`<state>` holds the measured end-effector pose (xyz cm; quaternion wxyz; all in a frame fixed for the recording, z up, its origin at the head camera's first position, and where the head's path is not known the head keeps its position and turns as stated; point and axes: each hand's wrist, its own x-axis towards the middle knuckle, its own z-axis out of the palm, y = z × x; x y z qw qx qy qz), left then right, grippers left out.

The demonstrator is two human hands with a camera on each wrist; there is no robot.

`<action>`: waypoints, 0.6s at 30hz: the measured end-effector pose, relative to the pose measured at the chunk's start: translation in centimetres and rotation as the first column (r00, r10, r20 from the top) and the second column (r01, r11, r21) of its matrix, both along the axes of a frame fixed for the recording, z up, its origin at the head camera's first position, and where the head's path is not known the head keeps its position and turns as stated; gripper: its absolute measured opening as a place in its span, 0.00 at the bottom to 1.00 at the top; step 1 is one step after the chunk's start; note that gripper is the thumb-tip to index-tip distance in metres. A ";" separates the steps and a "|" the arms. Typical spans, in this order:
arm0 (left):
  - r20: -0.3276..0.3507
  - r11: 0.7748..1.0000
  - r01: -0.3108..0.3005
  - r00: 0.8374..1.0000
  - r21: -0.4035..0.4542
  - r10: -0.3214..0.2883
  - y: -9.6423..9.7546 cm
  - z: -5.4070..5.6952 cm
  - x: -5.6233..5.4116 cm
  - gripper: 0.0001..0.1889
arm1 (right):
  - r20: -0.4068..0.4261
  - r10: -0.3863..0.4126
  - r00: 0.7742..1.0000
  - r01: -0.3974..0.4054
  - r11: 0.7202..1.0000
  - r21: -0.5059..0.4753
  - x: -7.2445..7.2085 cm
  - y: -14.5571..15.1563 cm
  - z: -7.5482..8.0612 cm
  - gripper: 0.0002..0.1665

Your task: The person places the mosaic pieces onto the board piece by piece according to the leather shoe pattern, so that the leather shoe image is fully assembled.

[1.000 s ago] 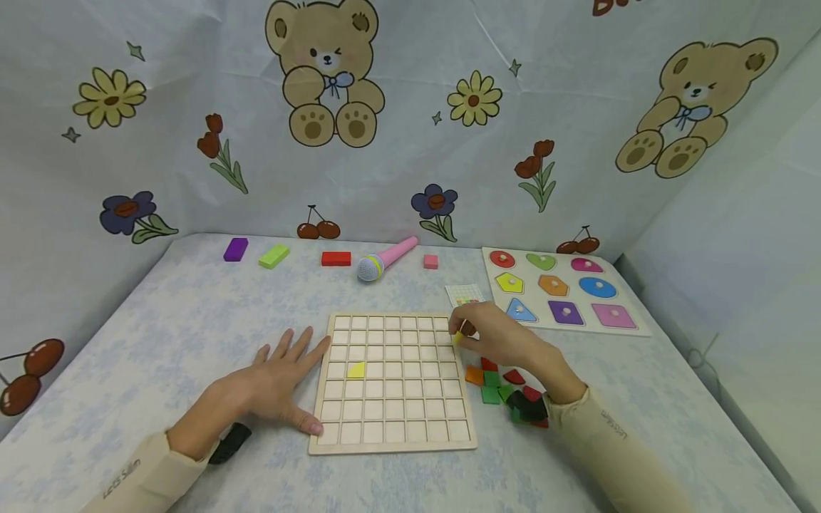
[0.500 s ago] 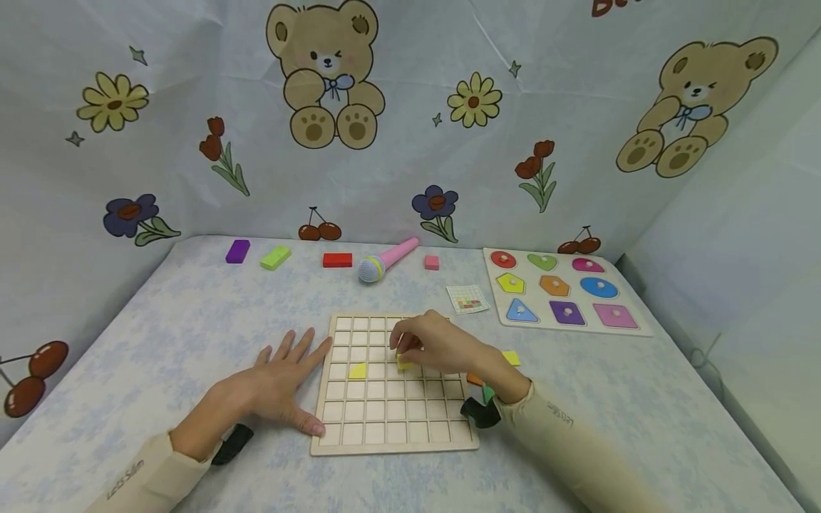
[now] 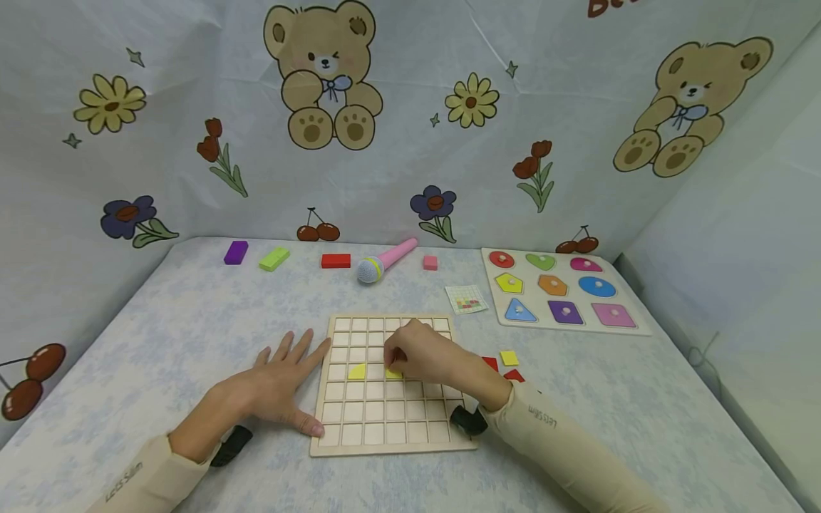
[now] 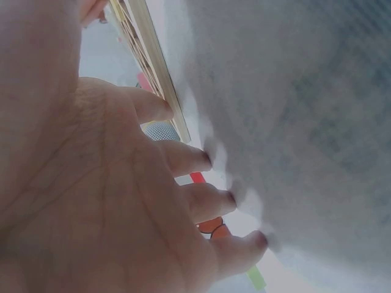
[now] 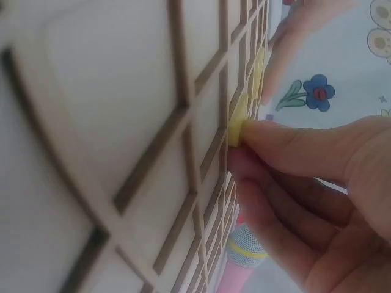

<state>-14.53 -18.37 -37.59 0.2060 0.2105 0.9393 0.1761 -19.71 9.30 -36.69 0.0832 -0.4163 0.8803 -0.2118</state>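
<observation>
A wooden grid board [image 3: 391, 450] lies in the middle of the table. My left hand [image 3: 276, 385] is spread flat along its left side, with index finger and thumb at the frame. Over the board's centre, my right hand [image 3: 426, 353] pinches a yellow tile [image 5: 237, 125] between thumb and fingers, low at one of the cells. In the head view the fingers cover most of that tile. Another yellow piece [image 3: 356, 371], with one rounded corner, sits in a cell to its left in the same row.
Right of the board lie a yellow square tile [image 3: 509, 358] and red pieces [image 3: 514, 375], partly behind the right arm. Behind are a small pattern card [image 3: 466, 299], a shape puzzle [image 3: 628, 330], a pink toy microphone [image 3: 388, 259] and coloured blocks [image 3: 336, 261].
My right hand has carried the yellow tile leftward from the board's right edge to its centre and lowered it to a cell. The left hand has stayed in place.
</observation>
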 end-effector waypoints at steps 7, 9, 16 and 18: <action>0.003 1.000 -0.002 1.000 -0.011 0.002 0.0 -0.1 -0.1 0.72 | -0.042 -0.026 0.999 0.029 0.997 0.074 0.7 0.3 0.2 0.06; 0.006 1.000 -0.004 1.000 -0.012 0.004 0.1 -0.1 0.0 0.72 | -0.057 -0.032 0.998 0.038 0.994 0.100 1.0 0.6 0.3 0.05; 0.005 1.000 -0.002 1.000 -0.012 0.002 0.0 -0.1 0.1 0.73 | -0.051 -0.046 0.998 0.052 0.990 0.134 1.8 2.8 0.8 0.08; 0.006 1.000 -0.003 1.000 -0.016 0.003 0.0 -0.1 0.1 0.72 | -0.032 -0.071 0.997 0.075 0.989 0.130 1.8 3.8 0.8 0.10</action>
